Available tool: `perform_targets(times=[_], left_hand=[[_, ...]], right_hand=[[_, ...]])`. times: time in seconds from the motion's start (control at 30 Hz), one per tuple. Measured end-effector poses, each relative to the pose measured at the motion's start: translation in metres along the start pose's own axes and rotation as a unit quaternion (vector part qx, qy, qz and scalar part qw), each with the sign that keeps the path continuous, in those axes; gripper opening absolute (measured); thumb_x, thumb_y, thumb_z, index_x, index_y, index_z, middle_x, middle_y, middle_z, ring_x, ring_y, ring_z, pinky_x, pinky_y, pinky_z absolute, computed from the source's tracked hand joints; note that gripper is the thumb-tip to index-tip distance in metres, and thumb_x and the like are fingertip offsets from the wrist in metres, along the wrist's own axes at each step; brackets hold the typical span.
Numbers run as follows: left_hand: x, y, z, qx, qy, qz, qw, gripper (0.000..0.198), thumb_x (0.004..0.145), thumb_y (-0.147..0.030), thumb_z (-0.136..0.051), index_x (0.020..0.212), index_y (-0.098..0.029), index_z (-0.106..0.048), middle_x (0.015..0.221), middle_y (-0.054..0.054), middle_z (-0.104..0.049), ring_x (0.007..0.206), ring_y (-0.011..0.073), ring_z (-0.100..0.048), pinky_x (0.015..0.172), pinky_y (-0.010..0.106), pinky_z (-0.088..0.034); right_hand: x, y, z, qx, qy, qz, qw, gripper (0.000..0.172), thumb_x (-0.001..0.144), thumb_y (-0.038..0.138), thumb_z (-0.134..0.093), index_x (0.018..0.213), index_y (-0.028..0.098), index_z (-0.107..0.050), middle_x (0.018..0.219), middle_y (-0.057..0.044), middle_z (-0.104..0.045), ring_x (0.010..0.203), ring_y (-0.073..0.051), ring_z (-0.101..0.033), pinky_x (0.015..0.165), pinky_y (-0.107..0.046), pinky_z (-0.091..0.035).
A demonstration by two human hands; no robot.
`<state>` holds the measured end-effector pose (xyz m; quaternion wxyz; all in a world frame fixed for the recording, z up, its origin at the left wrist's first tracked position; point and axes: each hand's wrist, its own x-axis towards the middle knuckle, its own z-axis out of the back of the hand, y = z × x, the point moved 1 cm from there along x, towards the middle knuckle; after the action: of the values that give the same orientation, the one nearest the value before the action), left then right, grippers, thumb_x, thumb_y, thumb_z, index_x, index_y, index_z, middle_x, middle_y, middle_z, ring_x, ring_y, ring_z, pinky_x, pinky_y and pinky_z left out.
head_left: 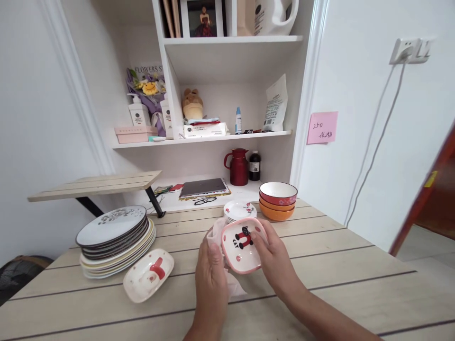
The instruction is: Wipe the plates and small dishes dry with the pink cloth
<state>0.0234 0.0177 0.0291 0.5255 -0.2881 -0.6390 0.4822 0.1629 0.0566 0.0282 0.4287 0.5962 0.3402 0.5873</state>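
A small pink-rimmed dish (pixel 245 258) with a black cat picture and the word CAT is held up, tilted toward me, above the table. My right hand (pixel 273 255) grips its right side, thumb on the inner face. At the dish's left edge, my left hand (pixel 212 267) is closed on a thin white tissue (pixel 232 284) pressed to the rim; the tissue's lower end hangs below the dish. Just behind the dish lies a short stack of small flower-patterned plates (pixel 240 209). To the left, a cream dish with a red design (pixel 149 275) rests on the table.
Stacked large plates (pixel 113 237) stand at the left, beside a low wooden riser (pixel 99 183). Several stacked bowls (pixel 277 203) sit at the back right. Behind are a laptop (pixel 203 187), glasses (pixel 205 201), a red jug (pixel 238 166) and a dark bottle (pixel 254 166).
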Motion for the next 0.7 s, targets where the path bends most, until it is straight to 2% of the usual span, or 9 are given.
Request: perform_targets(times=[0.07,0.13,0.2,0.33,0.43,0.6,0.7], left_hand=[[0.0,-0.002,0.004,0.009,-0.013,0.012,1.0,0.06,0.089,-0.062,-0.028,0.112,-0.019,-0.062,0.102,0.011,-0.068,0.094,0.0237,-0.062,0.082,0.035,-0.049],[0.0,-0.003,0.007,0.025,-0.02,0.035,0.999,0.063,0.087,-0.066,-0.025,0.099,-0.018,-0.064,0.084,0.009,-0.068,0.074,0.022,-0.062,0.067,0.033,-0.049],[0.001,-0.003,0.009,0.046,-0.034,0.041,0.998,0.058,0.088,-0.064,-0.027,0.091,-0.018,-0.062,0.078,0.007,-0.065,0.068,0.0197,-0.059,0.063,0.031,-0.047],[0.004,-0.003,0.008,0.107,-0.079,0.001,0.991,0.034,0.088,-0.051,-0.044,0.102,-0.022,-0.055,0.098,0.006,-0.063,0.087,0.0198,-0.06,0.077,0.031,-0.046],[0.004,-0.001,0.005,0.134,-0.091,-0.008,0.987,0.027,0.088,-0.04,-0.045,0.108,-0.023,-0.049,0.106,0.006,-0.06,0.096,0.0203,-0.058,0.083,0.034,-0.045],[0.003,0.012,-0.005,0.156,-0.054,0.027,0.986,0.034,0.078,-0.017,-0.047,0.11,-0.024,-0.048,0.114,0.006,-0.056,0.104,0.0198,-0.055,0.09,0.035,-0.043],[0.003,0.022,-0.008,0.131,-0.033,0.053,0.989,0.03,0.078,-0.017,-0.045,0.106,-0.023,-0.054,0.112,0.007,-0.058,0.102,0.0192,-0.057,0.089,0.035,-0.045]], right_hand=[[0.0,0.0,0.0,0.017,-0.014,-0.025,0.999,0.031,0.087,0.038,-0.047,0.112,0.022,-0.053,0.094,-0.005,-0.068,0.082,-0.022,-0.063,0.069,-0.032,-0.051],[0.001,0.0,0.0,0.037,-0.025,-0.044,0.998,0.031,0.086,0.035,-0.047,0.114,0.022,-0.052,0.096,-0.006,-0.067,0.082,-0.023,-0.064,0.068,-0.033,-0.052],[0.001,0.0,0.0,0.046,-0.021,-0.044,0.998,0.032,0.086,0.035,-0.046,0.114,0.022,-0.052,0.098,-0.006,-0.067,0.083,-0.023,-0.064,0.07,-0.034,-0.052],[-0.002,0.002,-0.003,0.034,-0.006,-0.016,0.999,0.03,0.086,0.036,-0.046,0.113,0.023,-0.054,0.1,-0.006,-0.067,0.087,-0.023,-0.063,0.073,-0.034,-0.052],[-0.002,0.002,-0.003,0.047,-0.01,-0.017,0.999,0.03,0.087,0.035,-0.045,0.113,0.022,-0.054,0.099,-0.007,-0.067,0.087,-0.023,-0.063,0.073,-0.035,-0.052],[0.003,0.0,0.003,0.045,-0.062,-0.017,0.997,0.028,0.086,0.033,-0.046,0.112,0.022,-0.053,0.101,-0.006,-0.065,0.09,-0.022,-0.061,0.077,-0.036,-0.051],[0.003,0.001,0.003,0.049,-0.046,-0.023,0.998,0.028,0.086,0.032,-0.046,0.112,0.023,-0.053,0.099,-0.005,-0.065,0.089,-0.022,-0.062,0.076,-0.035,-0.052]])
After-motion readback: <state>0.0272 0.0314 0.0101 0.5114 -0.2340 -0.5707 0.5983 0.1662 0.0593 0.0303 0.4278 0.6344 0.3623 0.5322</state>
